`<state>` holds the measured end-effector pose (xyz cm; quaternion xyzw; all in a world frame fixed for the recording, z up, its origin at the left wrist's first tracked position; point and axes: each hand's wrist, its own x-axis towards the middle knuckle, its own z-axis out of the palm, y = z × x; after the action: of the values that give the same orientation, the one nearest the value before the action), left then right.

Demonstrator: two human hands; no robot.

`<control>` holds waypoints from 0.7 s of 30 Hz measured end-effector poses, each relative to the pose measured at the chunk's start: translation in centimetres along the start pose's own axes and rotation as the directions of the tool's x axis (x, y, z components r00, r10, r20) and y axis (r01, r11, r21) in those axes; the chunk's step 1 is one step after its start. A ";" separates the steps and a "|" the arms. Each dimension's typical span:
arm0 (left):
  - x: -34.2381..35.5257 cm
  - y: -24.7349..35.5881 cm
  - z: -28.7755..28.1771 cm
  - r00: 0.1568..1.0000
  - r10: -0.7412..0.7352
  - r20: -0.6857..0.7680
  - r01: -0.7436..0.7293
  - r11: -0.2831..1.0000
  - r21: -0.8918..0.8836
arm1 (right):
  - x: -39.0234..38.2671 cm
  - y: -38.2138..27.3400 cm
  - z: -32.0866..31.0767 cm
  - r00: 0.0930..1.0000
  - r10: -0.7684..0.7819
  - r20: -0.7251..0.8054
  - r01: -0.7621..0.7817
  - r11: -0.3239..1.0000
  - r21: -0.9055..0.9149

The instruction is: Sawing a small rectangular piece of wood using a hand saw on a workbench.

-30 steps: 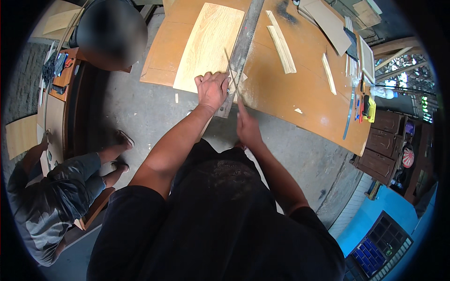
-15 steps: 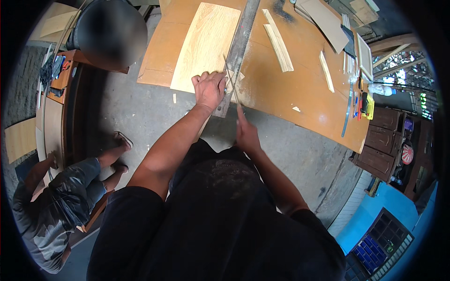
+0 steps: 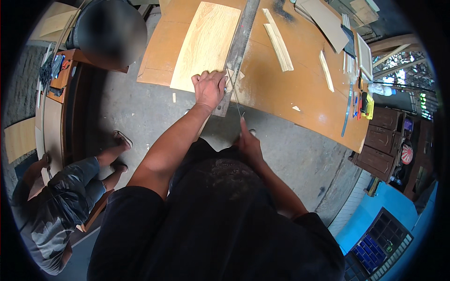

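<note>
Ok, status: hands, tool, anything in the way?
Left hand at near end of dark bar; right hand grips thin tool; long offcuts lie apart, rightward.

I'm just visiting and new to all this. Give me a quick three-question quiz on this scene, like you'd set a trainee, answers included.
1. What does the person's right grip hold?
A) a white bottle
B) a thin, straight tool
C) a round brush

2. True or false: the pale wooden board lies to the left of the long grey bar.

3. Fill the gap: near the right edge of the table lies a black-and-____ item.

Key: 1. B; 2. True; 3. yellow.
</note>
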<state>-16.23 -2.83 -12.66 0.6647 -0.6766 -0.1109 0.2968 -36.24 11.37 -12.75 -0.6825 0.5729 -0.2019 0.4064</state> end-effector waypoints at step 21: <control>0.5 0.0 0.5 1.000 0.025 0.002 -0.025 1.000 -0.012 | 9.2 -2.6 -1.0 0.963 -0.239 -0.126 0.223 0.966 -0.129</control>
<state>-16.53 -3.46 -12.94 0.6543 -0.6846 -0.1120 0.3012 -32.94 2.34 -11.84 -0.7509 0.5270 -0.2625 0.2993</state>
